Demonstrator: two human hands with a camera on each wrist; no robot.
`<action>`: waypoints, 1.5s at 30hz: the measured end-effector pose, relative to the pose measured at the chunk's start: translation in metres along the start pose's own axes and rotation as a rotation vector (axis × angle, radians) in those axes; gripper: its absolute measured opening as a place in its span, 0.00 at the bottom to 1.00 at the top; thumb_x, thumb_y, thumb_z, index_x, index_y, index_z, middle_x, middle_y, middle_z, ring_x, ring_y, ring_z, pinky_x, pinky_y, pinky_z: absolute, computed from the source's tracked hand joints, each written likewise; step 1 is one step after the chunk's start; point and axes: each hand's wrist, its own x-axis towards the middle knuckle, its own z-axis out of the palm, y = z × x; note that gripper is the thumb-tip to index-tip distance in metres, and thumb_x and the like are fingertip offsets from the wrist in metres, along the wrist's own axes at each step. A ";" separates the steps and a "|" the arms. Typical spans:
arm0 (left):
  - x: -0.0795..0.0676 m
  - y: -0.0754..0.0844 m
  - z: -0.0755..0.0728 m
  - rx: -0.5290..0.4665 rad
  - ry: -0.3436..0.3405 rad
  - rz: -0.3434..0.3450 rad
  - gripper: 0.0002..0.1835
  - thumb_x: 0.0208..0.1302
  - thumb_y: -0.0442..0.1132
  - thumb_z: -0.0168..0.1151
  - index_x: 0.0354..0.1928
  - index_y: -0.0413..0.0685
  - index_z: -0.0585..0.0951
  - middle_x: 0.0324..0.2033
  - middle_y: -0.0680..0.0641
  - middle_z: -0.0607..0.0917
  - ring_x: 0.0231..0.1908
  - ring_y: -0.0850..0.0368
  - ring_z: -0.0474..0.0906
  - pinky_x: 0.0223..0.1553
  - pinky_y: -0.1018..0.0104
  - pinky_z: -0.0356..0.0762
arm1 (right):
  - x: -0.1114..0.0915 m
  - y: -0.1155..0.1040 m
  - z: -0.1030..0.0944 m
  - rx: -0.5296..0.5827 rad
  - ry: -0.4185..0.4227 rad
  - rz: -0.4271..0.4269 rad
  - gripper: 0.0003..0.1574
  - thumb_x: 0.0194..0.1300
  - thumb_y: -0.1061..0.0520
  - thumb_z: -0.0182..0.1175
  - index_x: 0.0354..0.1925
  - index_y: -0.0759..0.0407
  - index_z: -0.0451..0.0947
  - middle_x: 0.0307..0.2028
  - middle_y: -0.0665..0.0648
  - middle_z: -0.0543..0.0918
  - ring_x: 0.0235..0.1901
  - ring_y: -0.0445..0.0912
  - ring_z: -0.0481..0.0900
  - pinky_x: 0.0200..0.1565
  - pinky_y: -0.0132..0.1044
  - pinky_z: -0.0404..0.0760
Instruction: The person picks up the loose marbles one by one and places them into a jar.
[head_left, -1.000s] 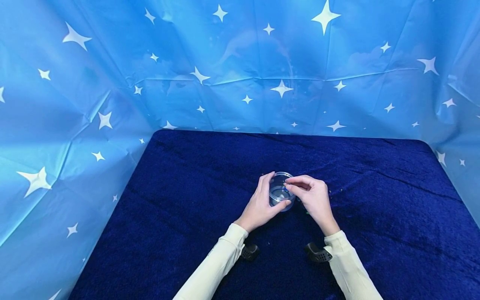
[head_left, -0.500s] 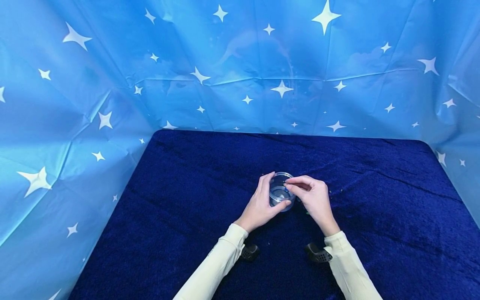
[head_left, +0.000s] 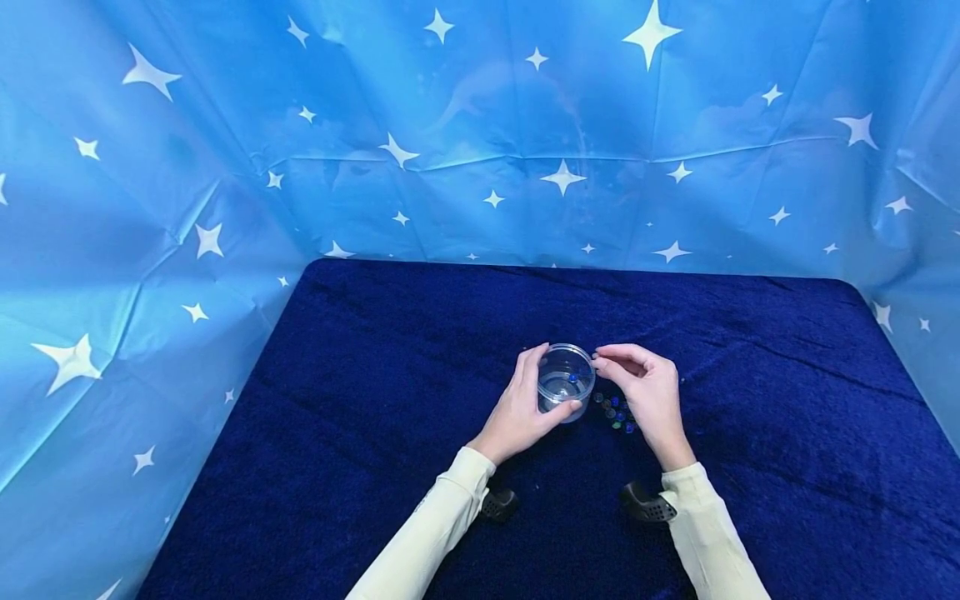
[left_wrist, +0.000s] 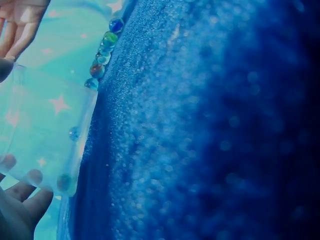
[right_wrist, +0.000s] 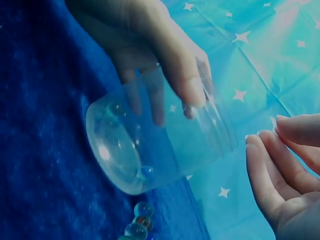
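Your left hand (head_left: 525, 406) wraps a clear plastic cup (head_left: 566, 382) that stands upright on the dark blue velvet desk (head_left: 360, 433), near its middle; thumb on the near side, fingers curled round the far side, as the right wrist view shows through the wall. Inside the cup, a few small beads (right_wrist: 146, 172) lie at the bottom.

Your right hand (head_left: 647, 392) hovers just beside the cup's right rim, not touching it. Its fingers are loosely bent with the tips drawn near one another, and the right wrist view shows nothing between them.

A little cluster of coloured glass beads (head_left: 615, 412) rests on the desk just right of the cup, below your right palm. In the left wrist view the cluster runs in a short row away from the cup's base.

A light blue backdrop with white stars (head_left: 480, 133) hangs round the desk on three sides.
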 end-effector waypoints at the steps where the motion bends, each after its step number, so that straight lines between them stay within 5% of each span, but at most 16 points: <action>1: 0.000 0.000 0.000 0.002 -0.003 -0.003 0.47 0.63 0.49 0.73 0.76 0.39 0.58 0.69 0.39 0.67 0.68 0.43 0.70 0.69 0.51 0.67 | 0.000 0.002 -0.001 -0.006 0.002 0.003 0.11 0.66 0.70 0.68 0.44 0.79 0.84 0.42 0.74 0.87 0.34 0.39 0.88 0.41 0.30 0.85; 12: 0.000 -0.001 0.000 -0.006 -0.005 -0.022 0.49 0.63 0.50 0.74 0.76 0.38 0.58 0.70 0.39 0.66 0.69 0.42 0.69 0.70 0.50 0.67 | -0.001 0.031 -0.013 -0.258 -0.011 0.089 0.08 0.63 0.66 0.71 0.41 0.70 0.88 0.39 0.66 0.89 0.31 0.29 0.81 0.35 0.23 0.76; 28: 0.000 -0.001 0.000 0.002 -0.010 -0.029 0.49 0.63 0.52 0.73 0.77 0.39 0.58 0.71 0.40 0.66 0.69 0.43 0.68 0.70 0.51 0.66 | -0.003 0.060 -0.015 -0.259 -0.118 0.075 0.11 0.59 0.70 0.72 0.42 0.73 0.87 0.38 0.67 0.89 0.31 0.33 0.83 0.35 0.23 0.80; 35: -0.001 0.000 0.000 -0.011 -0.013 -0.027 0.49 0.63 0.50 0.74 0.77 0.38 0.58 0.70 0.40 0.66 0.69 0.42 0.69 0.70 0.50 0.67 | -0.003 0.065 -0.013 -0.380 -0.154 0.032 0.11 0.56 0.70 0.74 0.40 0.69 0.88 0.37 0.63 0.90 0.36 0.46 0.88 0.37 0.23 0.79; 45: -0.001 0.001 -0.001 -0.007 -0.014 -0.028 0.48 0.63 0.50 0.74 0.76 0.39 0.58 0.70 0.39 0.66 0.69 0.42 0.69 0.69 0.50 0.67 | -0.003 0.067 -0.013 -0.399 -0.179 -0.031 0.11 0.54 0.73 0.73 0.38 0.69 0.88 0.36 0.64 0.90 0.36 0.55 0.89 0.37 0.24 0.79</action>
